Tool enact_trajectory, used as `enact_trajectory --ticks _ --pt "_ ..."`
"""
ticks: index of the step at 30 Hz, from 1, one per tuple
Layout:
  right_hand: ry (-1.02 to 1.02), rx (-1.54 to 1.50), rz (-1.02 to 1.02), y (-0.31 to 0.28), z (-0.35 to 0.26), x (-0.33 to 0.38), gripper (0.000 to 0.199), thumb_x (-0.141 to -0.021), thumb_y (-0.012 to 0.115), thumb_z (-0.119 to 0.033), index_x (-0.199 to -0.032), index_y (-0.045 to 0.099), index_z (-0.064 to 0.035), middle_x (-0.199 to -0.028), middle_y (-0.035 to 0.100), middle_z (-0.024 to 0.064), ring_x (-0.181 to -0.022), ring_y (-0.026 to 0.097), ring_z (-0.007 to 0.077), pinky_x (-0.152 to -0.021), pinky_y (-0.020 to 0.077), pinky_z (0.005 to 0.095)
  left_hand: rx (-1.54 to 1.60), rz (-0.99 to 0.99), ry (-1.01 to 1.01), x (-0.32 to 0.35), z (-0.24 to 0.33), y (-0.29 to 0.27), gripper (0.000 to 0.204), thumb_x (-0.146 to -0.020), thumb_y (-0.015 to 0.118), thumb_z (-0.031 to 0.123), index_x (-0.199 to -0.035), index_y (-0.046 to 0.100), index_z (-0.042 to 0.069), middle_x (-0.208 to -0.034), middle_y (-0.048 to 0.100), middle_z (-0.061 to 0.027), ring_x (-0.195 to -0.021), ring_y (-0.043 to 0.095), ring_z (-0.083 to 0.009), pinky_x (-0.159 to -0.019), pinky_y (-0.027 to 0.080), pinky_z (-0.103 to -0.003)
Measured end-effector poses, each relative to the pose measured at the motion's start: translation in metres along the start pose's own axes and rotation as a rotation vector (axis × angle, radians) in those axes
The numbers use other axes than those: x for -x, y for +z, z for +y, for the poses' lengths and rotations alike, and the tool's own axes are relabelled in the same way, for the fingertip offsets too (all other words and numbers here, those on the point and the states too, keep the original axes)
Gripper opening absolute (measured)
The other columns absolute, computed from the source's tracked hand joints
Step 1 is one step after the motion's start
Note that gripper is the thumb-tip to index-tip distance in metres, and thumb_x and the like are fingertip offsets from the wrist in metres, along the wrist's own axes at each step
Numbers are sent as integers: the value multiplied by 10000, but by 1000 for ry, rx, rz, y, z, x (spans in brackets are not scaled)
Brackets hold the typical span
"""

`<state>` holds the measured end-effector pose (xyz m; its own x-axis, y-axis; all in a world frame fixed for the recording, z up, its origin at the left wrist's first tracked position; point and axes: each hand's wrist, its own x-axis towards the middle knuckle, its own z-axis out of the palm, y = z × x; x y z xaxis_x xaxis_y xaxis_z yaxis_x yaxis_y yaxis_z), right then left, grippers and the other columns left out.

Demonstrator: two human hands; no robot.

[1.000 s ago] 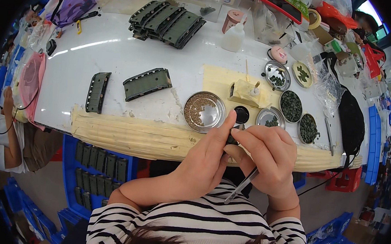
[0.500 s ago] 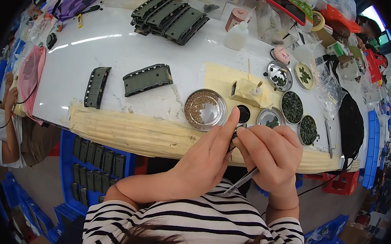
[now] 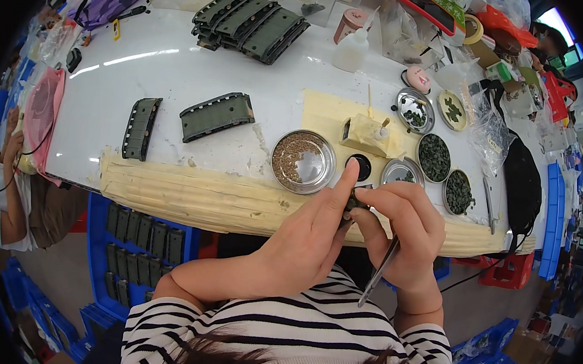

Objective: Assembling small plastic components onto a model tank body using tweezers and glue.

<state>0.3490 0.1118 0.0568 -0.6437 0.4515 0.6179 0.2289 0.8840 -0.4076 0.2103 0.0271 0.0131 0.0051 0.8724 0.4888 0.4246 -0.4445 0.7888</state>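
My left hand (image 3: 300, 247) is closed on a small dark green piece (image 3: 356, 201), its index finger stretched along it. Most of that piece is hidden by my fingers. The thumb and index finger of my right hand (image 3: 406, 234) pinch at the piece's near side. Metal tweezers (image 3: 381, 273) are tucked in the same hand, their shaft slanting down toward my striped top. Just beyond my hands stand a round dish (image 3: 277, 169) of tiny brown bits, a small black round pot (image 3: 358, 167) and a metal dish (image 3: 387, 170) with some dark green bits.
Two dark green ribbed panels (image 3: 217, 118) lie to the left, and a stack of them (image 3: 256, 29) at the back. Dishes of green bits (image 3: 434, 157) stand on the right. A tape-wrapped block (image 3: 368, 134) and a white squeeze bottle (image 3: 351, 51) stand behind. Below left, a blue crate (image 3: 100, 236) holds more panels.
My right hand has shifted slightly, and the tweezers in it have swung to a steeper slant. More of the dark piece shows between my fingers. The view has moved a little.
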Motion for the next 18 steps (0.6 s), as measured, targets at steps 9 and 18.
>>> enact_trajectory --ticks 9,18 --pt "-83 62 -28 0 1 0 309 -682 781 -70 -952 640 -16 -828 618 84 -688 611 220 -557 441 311 -28 -15 -16 2 1 -1 789 -793 543 -125 -1466 130 -112 -993 518 -240 -835 535 -375 -765 471 -392" --pt "112 -119 227 -18 1 2 298 -691 813 -94 -941 667 -25 -762 628 66 -647 579 184 -528 445 268 411 -50 -281 9 -6 -8 632 -930 498 -13 -1479 183 -35 -1282 517 -213 -1085 587 -271 -931 443 -313"
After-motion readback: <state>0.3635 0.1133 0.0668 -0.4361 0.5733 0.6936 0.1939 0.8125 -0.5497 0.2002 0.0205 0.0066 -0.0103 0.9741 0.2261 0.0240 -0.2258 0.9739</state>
